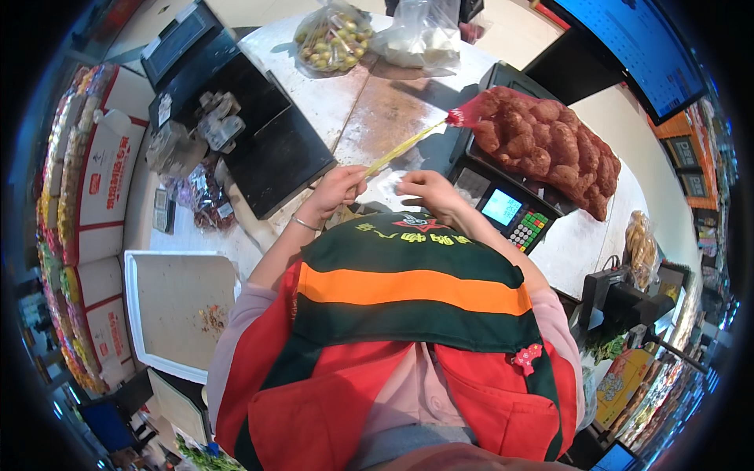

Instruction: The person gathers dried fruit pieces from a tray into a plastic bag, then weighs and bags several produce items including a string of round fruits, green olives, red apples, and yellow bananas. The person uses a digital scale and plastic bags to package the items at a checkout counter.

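My left hand (340, 191) pinches the end of a yellow plastic strap (406, 145). The strap runs taut up to the gathered neck of a red mesh bag (462, 116). Lumpy brown tubers (542, 138) fill the bag, which lies across a counter scale (480, 187) with its lit display and keypad showing. Between the thumb and fingers of my right hand (433, 191) is a small white slip (391, 183), partly hidden by the fingers. The right hand is just left of the scale, low over the white counter (330, 118).
Clear bags, one of green-brown fruit (333, 38) and one of white goods (421, 44), stand at the counter's far edge. A black machine (253, 118) is at left, a monitor (642, 53) at upper right. A white-rimmed tray (177, 306) is by my left elbow.
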Tool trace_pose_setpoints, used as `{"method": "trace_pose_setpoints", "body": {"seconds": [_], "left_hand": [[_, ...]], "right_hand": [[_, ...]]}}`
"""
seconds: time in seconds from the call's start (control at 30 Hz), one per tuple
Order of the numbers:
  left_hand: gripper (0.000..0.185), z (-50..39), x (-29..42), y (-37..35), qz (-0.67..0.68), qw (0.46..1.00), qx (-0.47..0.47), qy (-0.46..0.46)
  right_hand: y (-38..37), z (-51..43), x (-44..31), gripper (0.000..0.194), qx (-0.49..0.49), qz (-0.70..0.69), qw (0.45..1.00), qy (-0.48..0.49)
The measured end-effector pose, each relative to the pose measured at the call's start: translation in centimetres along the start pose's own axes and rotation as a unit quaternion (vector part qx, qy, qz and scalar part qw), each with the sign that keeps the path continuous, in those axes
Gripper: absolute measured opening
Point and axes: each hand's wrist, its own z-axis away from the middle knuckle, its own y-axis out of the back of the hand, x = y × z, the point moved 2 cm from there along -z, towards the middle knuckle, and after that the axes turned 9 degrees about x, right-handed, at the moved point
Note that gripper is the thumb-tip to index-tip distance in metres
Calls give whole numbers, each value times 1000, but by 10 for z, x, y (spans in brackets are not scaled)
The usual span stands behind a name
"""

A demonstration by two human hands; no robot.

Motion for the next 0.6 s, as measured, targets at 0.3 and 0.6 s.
{"method": "trace_pose_setpoints", "body": {"seconds": [0.3, 0.6], "left_hand": [[25, 14, -24, 4, 48, 989, 85, -114], [15, 16, -27, -2, -92, 956, 180, -212]], "right_hand": [[-50, -33, 3, 22, 96, 82, 989, 76], [-53, -39, 4, 23, 147, 187, 945, 222]]}}
